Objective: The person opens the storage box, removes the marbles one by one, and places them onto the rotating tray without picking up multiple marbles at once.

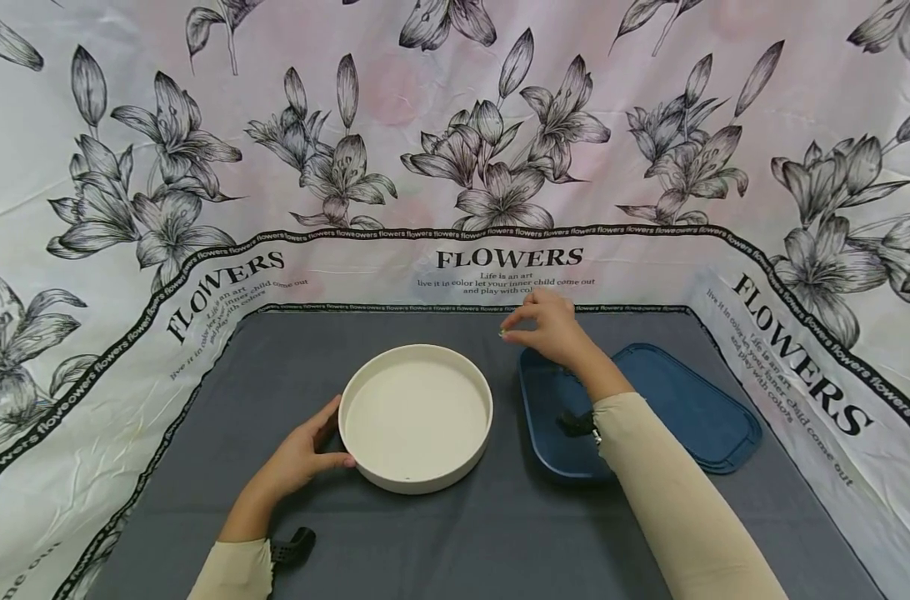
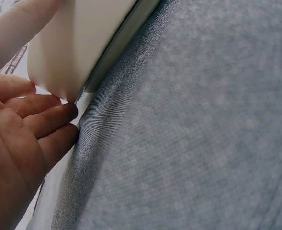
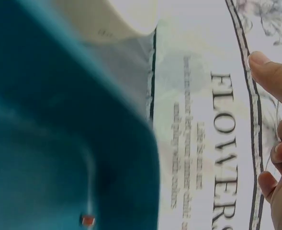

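A round cream dish with a low wall sits on the grey cloth, its inside bare. At its left side is my left hand, thumb and fingers spread against the outer wall; in the left wrist view the fingertips meet the dish's lower edge, lightly bent. Up beyond the blue tub, my right hand pinches a tiny pale piece between thumb and forefinger. That piece is too small to identify. The right wrist view shows a small reddish piece inside the blue tub.
A flat blue lid lies right of the tub, partly behind the right forearm. Printed flower cloth rises behind the grey cloth and borders its sides. Both wrists carry black bands.
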Tool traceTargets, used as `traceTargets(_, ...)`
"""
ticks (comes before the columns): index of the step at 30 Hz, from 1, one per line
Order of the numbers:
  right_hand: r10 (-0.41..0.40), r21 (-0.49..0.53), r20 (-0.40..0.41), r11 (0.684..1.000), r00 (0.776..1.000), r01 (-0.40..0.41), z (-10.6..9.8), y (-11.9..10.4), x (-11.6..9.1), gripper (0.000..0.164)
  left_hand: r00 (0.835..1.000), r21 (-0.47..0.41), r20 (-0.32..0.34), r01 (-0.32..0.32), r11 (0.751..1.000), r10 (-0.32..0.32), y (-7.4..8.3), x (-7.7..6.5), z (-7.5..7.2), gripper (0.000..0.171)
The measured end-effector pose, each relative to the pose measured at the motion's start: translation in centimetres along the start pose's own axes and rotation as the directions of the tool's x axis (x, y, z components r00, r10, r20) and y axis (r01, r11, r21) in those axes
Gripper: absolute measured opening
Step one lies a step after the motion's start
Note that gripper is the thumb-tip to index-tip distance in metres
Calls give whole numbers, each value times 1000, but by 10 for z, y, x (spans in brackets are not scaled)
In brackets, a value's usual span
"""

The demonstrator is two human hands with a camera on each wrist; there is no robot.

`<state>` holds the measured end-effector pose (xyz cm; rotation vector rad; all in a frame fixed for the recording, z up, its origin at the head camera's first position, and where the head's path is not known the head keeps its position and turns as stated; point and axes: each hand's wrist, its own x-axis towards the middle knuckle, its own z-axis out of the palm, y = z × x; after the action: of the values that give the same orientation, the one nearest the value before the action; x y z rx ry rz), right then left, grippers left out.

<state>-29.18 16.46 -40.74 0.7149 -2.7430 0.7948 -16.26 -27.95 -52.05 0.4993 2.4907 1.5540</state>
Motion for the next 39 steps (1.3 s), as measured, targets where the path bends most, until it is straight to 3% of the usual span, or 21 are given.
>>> traceTargets(8,-63,19,30,998,998,62,24,-33,29,11,1000,22,0,-17,1000,17,-3,0,-1,115)
traceTargets(14,-77,40,105,997,992,73,52,-47,43,12,1000,16,2,-23,1000,23,-5,0,0,114)
traceTargets(21,-116,73,136,992,984,107,76,-63,57,12,1000,4,-4,-15,1000,15,-4,1,-2,117)
traceTargets(33,-154,32,214,988,965,151,119,-73,62,10,999,19,-7,-36,999,36,-6,1,-3,113)
traceTargets(39,-182,19,278,983,943,184,128,-80,60,12,999,26,-3,-37,999,37,-6,2,-2,113)
